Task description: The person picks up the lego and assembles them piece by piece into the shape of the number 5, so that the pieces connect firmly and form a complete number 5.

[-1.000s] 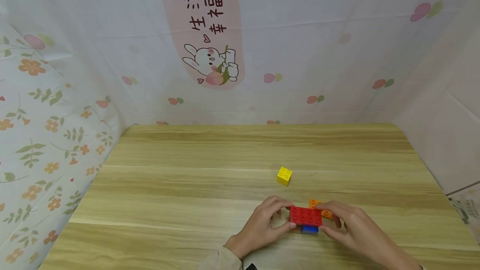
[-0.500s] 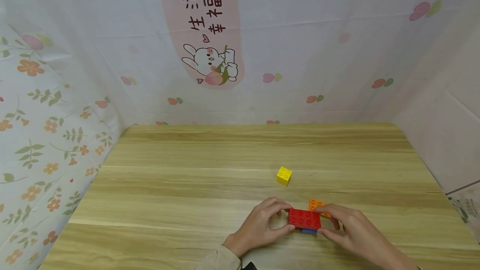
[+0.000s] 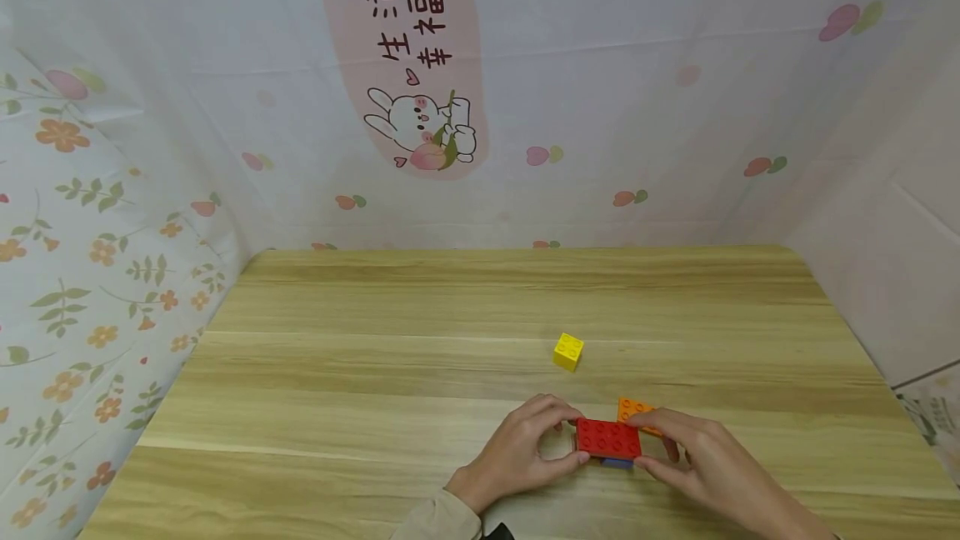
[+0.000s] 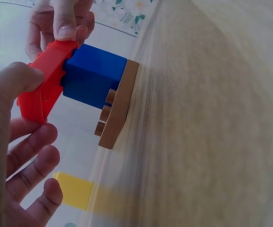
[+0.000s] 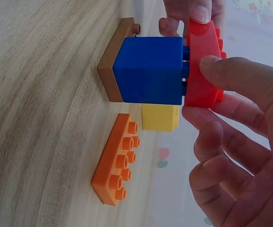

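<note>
A red building brick (image 3: 608, 439) is pinched at its left end by my left hand (image 3: 525, 447) and at its right end by my right hand (image 3: 693, 458). Thumbs press its near side, with fingers at the far side. Directly under it stands a blue brick (image 5: 148, 71), whose studs still show in a narrow gap below the red one in the right wrist view. The blue brick sits on one end of a flat brown brick (image 4: 119, 106), which lies on the table; bare brown studs show beside it in the left wrist view.
Just behind my right hand's fingers lies a flat orange brick (image 5: 112, 163). Farther back on the wooden table (image 3: 375, 373) stands a small yellow brick (image 3: 568, 352). Printed cloth (image 3: 600, 90) hangs behind the table's far edge.
Both hands have shifted the red brick slightly left and toward me, so it now covers more of the blue brick. In the last half second hardly anything has moved.
</note>
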A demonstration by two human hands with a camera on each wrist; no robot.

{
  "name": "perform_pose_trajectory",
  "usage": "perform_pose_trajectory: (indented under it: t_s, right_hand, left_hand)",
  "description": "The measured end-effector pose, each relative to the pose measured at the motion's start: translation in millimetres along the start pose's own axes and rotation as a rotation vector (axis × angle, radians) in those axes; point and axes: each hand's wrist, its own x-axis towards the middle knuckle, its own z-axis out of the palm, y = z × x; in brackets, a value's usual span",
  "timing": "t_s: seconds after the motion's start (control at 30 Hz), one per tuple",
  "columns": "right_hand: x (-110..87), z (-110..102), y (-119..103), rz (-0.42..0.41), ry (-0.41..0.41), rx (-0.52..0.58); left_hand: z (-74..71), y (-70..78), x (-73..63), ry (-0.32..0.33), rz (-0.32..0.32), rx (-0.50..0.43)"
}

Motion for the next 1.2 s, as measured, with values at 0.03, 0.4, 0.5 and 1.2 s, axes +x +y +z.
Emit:
perform_pose_trajectory:
  t_s: [0.03,0.4,0.5,1.2]
  right_hand:
    - [-0.1,0,0,0.005,-0.001,0.003]
    - [1.5,2,0,-0.046,0.03,0.03]
    - [1.9,2,0,-0.058,0.04,0.034]
    - [-6.6,10,6,-0.024,0.096,0.075]
  left_hand:
    - [0.2,-0.1,0.0,-0.002,-0.005,-0.006]
    - [0.9,-2.5,0.0,-0.006,-0.011,0.013]
    - [0.8,-3.2,-0.2,-0.005,-0.012,0.012]
    - [3.8,-2.5,0.1,0.003,-0.024,-0.007]
